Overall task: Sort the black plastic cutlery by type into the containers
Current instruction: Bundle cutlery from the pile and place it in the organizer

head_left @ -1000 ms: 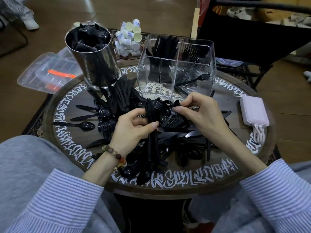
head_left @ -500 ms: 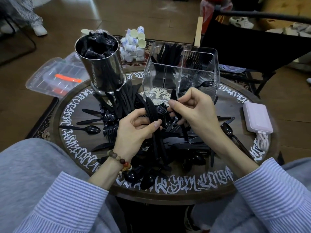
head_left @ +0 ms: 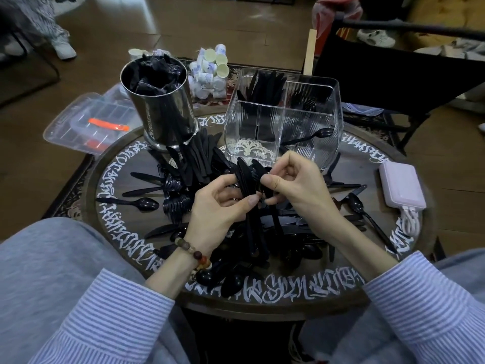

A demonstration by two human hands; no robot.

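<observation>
A heap of black plastic cutlery (head_left: 199,164) covers the middle of the round table (head_left: 123,179). My left hand (head_left: 217,211) grips an upright bundle of black knives (head_left: 249,190) above the heap. My right hand (head_left: 299,185) pinches one black piece (head_left: 263,170) against the top of that bundle. Behind the hands stands a clear divided container (head_left: 283,119) with knives in its back left cell, forks in its back right cell and one spoon (head_left: 309,136) leaning in front. A steel cylinder (head_left: 160,106) at the back left holds black wrapped items.
A pink power bank (head_left: 401,185) with a white cable lies at the table's right edge. Loose spoons (head_left: 136,203) lie on the left, another spoon (head_left: 367,216) on the right. Off the table are a clear lidded box (head_left: 86,124), small white cups (head_left: 210,72) and a black chair (head_left: 393,74).
My right hand lifted a black piece out of the heap and brought it left against the bundle in my left hand. The bundle has risen slightly.
</observation>
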